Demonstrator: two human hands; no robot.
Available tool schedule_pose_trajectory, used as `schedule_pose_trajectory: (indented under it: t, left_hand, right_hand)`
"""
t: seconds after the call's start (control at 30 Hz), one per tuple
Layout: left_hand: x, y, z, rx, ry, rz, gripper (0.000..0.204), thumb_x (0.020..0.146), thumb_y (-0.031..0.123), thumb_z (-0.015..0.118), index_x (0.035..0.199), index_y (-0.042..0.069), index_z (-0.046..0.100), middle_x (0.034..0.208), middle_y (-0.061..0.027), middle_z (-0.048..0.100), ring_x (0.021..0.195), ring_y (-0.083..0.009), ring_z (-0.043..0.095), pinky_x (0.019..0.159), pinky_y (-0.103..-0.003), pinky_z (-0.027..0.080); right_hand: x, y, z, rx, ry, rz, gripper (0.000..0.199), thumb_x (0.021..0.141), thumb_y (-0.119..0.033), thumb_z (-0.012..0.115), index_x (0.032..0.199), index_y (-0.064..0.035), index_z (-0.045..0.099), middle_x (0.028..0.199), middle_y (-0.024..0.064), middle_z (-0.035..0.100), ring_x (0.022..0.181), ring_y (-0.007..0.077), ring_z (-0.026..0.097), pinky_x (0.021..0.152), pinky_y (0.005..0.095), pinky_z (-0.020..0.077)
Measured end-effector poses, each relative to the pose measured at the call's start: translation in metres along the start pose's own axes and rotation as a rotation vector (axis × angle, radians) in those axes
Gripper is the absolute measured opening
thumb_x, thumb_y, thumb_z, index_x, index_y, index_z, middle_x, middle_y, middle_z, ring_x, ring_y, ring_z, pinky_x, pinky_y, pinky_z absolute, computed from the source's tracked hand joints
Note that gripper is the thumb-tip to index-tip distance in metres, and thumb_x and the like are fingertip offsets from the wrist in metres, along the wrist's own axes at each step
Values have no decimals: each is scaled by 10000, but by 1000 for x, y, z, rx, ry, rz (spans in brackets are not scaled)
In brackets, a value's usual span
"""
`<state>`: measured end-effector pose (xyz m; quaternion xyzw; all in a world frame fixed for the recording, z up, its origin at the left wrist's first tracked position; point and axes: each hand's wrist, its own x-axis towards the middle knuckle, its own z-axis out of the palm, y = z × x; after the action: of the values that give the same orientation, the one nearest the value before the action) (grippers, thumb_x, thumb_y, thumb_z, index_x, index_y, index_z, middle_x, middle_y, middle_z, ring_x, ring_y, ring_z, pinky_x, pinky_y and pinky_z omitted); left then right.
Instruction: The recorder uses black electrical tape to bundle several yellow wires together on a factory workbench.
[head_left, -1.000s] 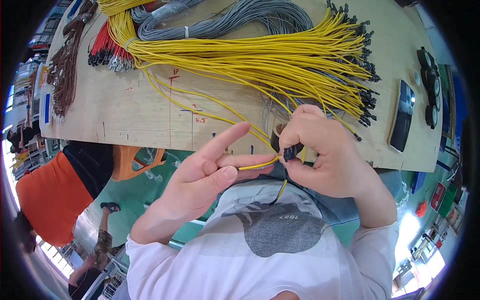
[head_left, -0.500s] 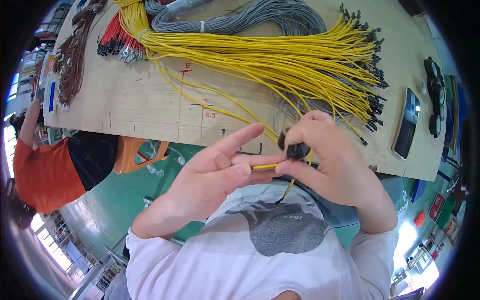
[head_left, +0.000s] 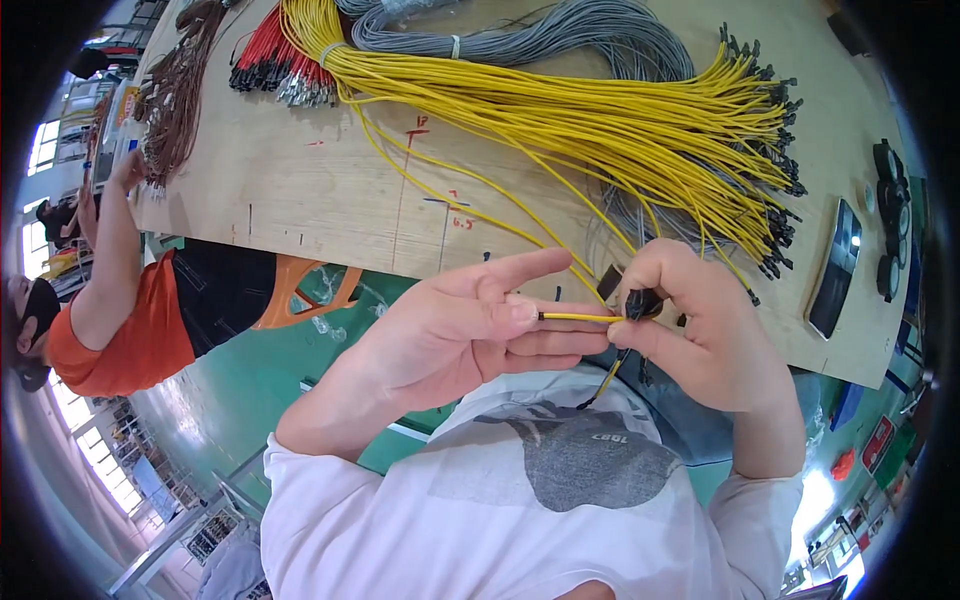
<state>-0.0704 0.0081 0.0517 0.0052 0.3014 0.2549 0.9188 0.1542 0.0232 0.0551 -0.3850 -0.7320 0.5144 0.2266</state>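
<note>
Over the table's front edge, my left hand [head_left: 455, 325] has its fingers stretched out, its thumb pressing the tip of a yellow cable [head_left: 580, 317] against them. My right hand [head_left: 695, 310] closes thumb and forefinger around a small black roll [head_left: 643, 304] that looks like tape, beside the same cable. The curled fingers partly hide the roll and the spot where it meets the cable. Below the hands hangs a short yellow cable end with a black tip [head_left: 590, 402], close to my white shirt. Beyond them a large bundle of yellow cables [head_left: 560, 110] with black connectors lies across the table.
Grey cables [head_left: 540, 35], red cables [head_left: 275, 60] and brown cables [head_left: 185, 100] lie at the back and left. To the right are a phone [head_left: 835, 265] and several black rolls [head_left: 888, 225]. A person in an orange top [head_left: 130, 335] works at the left, near an orange stool [head_left: 300, 285].
The whole view has shifted, so table and hands sit further right in the picture. Both hands keep hold of the cable and roll. The co-worker's arm has moved toward the brown cables.
</note>
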Motion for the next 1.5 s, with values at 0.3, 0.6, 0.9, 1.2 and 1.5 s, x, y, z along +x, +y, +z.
schedule_pose_trajectory:
  t: [0.3,0.6,0.9,1.2,1.5]
  left_hand:
    - [0,4,2,-9,-5,-23,589,857,71,465,1354,-3,156,1278,-330,337,1174,-442,380,983,-471,333]
    - [0,3,10,-2,56,5,603,867,149,479,1357,5,158,1277,-326,342,1162,-441,397,970,-459,353]
    - [0,-6,12,227,85,90,637,839,70,516,1361,13,155,1235,-316,403,1130,-403,450,983,-453,338]
    - [1,-3,10,208,66,73,628,839,80,516,1355,6,167,1206,-301,444,1108,-390,477,978,-456,344]
    - [5,-12,-2,889,91,373,376,796,36,556,1162,8,474,1087,-171,572,1004,-293,551,875,-381,416]
  right_hand:
    - [1,-1,0,414,-15,283,149,739,16,588,829,-24,476,785,4,459,718,68,440,650,206,373]
    - [0,3,0,240,2,202,147,740,24,586,830,-25,482,776,12,464,710,72,447,635,210,381]
    - [-2,7,2,172,48,141,168,724,-56,597,862,-39,503,716,73,521,697,226,479,662,315,377]
    - [-1,7,-1,301,-25,146,186,695,44,545,857,-27,487,798,19,493,732,84,468,663,213,388]
    - [-4,10,10,-47,117,-105,206,613,37,576,785,-62,516,724,38,513,680,211,493,776,345,361]
